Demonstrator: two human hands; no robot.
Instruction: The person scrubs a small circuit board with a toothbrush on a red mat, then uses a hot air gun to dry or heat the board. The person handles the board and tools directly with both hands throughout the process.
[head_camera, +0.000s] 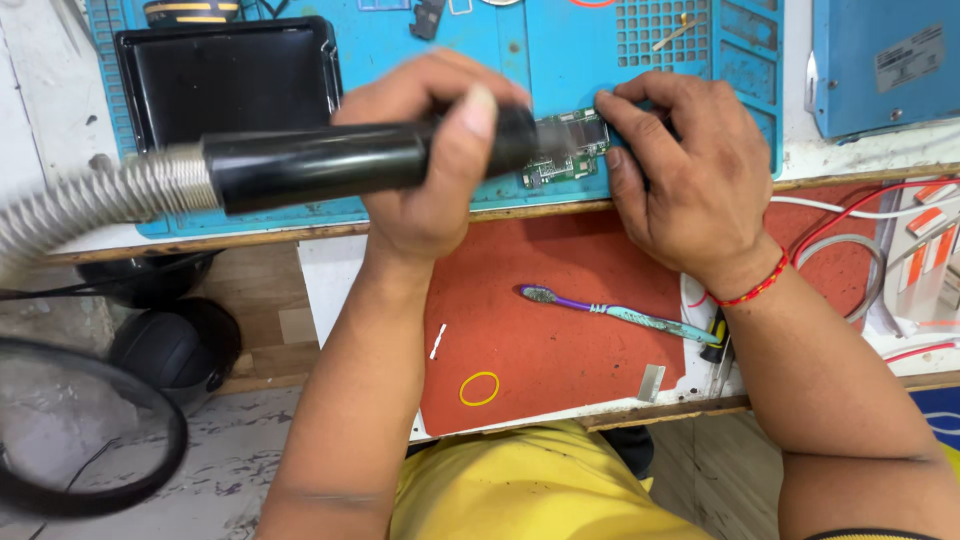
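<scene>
My left hand (435, 150) is wrapped round the black hot-air handle (370, 160), thumb up over the top, nozzle end pointing to 3 o'clock at the green circuit board (570, 148). Ribbed metal hose (95, 205) runs off the handle's back end toward 9 o'clock. Board lies flat on the blue work mat (560, 60), near the mat's front edge, approx. centre of the desk (840, 155). My right hand (690, 165) sits at 3 o'clock of the board, fingers curled, tips pressing the board's right edge & holding it down; red thread on that wrist.

Black tray (225, 75) at 10 o'clock on the mat, behind the handle. Lower down, at 6 o'clock, a red pad (560, 280) w/ a purple-teal toothbrush (615, 310) lying across it & a yellow rubber band (479, 388) nearer me. Red & white wires (850, 215) at 3 o'clock. Blue box (880, 60) at 1 o'clock.
</scene>
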